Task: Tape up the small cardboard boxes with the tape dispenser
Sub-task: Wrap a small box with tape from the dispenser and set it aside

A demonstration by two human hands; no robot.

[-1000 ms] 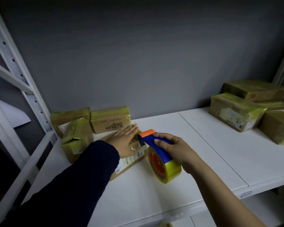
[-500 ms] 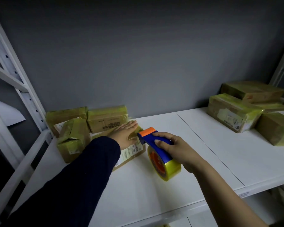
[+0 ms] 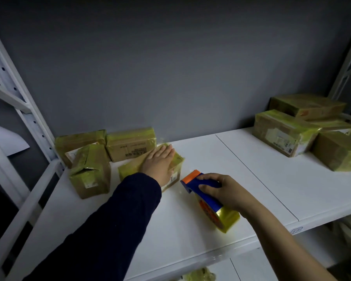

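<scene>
From the head camera, the only view we had, our left hand (image 3: pixel 158 163) lay flat on the small cardboard box (image 3: pixel 130 169), fingers straight and together, pressing rather than gripping. The box sat on the white shelf (image 3: pixel 190 230), just in front of three taped boxes (image 3: pixel 89 171). Our right hand (image 3: pixel 223 191) had its fingers curled round the blue body of the tape dispenser (image 3: pixel 199 185), whose orange toothed edge pointed at the box's near right corner, close but apart from it.

We judged the main risk to be the box sliding under a flat palm when tape was pulled, since nothing pinned its sides; it could skew into the boxes behind. Tape laid from that angle might also wrinkle or miss the seam.

Much was hidden. Hand and sleeve covered the box's top, so we could not tell whether its seam was sealed. The dim light hid any strand of tape between dispenser and box. We could not tell whether the roll touched the shelf. The boxes on the right (image 3: pixel 282 132) ran off the frame edge.
</scene>
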